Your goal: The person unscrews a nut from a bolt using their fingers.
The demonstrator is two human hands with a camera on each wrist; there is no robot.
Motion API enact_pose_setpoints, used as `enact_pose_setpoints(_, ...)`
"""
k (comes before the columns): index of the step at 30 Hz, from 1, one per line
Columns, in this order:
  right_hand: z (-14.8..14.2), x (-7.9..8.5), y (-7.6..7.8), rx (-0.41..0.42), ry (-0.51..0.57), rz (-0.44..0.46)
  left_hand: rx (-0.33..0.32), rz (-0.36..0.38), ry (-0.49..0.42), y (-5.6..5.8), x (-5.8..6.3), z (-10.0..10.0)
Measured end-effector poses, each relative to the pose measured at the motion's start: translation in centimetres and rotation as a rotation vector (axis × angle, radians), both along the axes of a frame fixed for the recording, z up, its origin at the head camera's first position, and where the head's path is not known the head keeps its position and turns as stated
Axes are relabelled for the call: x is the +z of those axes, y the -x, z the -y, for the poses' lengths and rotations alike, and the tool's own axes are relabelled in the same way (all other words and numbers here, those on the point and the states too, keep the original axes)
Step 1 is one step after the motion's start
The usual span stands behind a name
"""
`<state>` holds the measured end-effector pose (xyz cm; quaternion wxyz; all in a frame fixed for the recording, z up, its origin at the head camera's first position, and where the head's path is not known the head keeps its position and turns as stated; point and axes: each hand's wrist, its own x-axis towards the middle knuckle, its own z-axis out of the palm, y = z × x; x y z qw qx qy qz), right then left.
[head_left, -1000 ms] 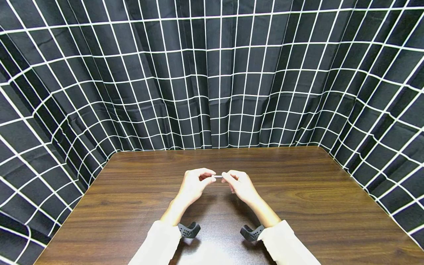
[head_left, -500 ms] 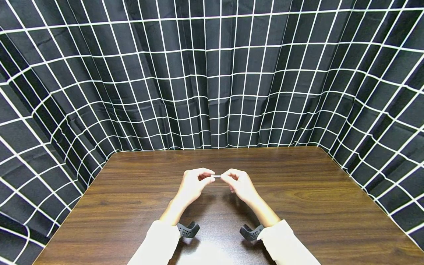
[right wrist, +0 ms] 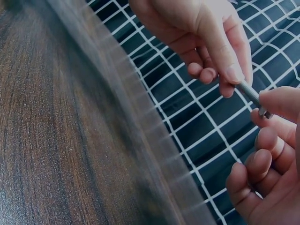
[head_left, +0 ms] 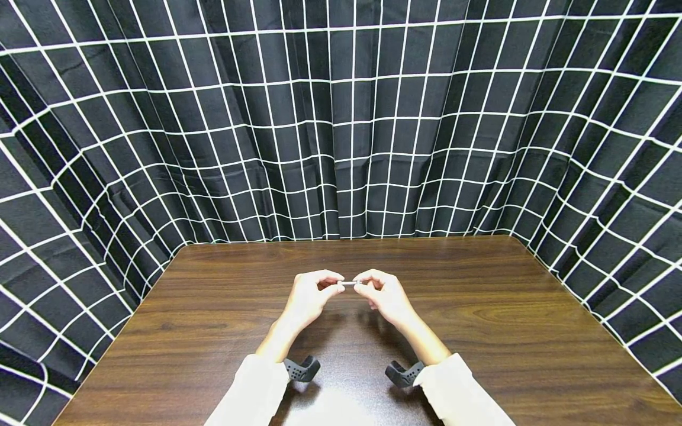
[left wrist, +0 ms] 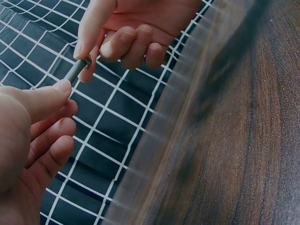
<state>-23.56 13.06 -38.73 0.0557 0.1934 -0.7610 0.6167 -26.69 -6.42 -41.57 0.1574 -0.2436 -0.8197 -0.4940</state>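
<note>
My left hand (head_left: 311,294) pinches the plain end of a small grey metal bolt (left wrist: 75,71) between thumb and index finger. Threads show along the bolt's shaft (right wrist: 248,92). Its other end carries a wider hex-shaped piece (right wrist: 265,113), a head or a nut; I cannot tell which. There the thumb and index finger of my right hand (head_left: 385,291) sit on either side of that piece, pinching it lightly. Both hands hold the bolt level above the table, with the remaining fingers loosely curled beneath.
A dark brown wooden table (head_left: 224,319) lies under the hands. Behind and on both sides hangs a black curtain (head_left: 298,136) with a white grid. Each wrist wears a dark grey band (head_left: 303,370) next to a white sleeve (head_left: 250,390).
The right thumb and index finger have spread slightly at the bolt's end, so more of it shows between them. The left hand has drifted a touch leftward, still pinching the bolt.
</note>
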Motion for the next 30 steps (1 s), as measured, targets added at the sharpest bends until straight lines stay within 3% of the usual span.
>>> enact_pose_setpoints(7,-0.4,-2.9,2.0,-0.001,0.021,-0.023,0.005,-0.002,-0.002,0.0,0.0,0.1)
enact_pose_setpoints(24,-0.5,-3.2,2.2,0.024,0.040,-0.075,0.011,-0.022,0.000,0.1,-0.1,0.3)
enact_pose_setpoints(30,-0.4,-2.6,1.8,0.004,0.015,-0.071,0.003,-0.022,-0.004,0.1,-0.2,0.3)
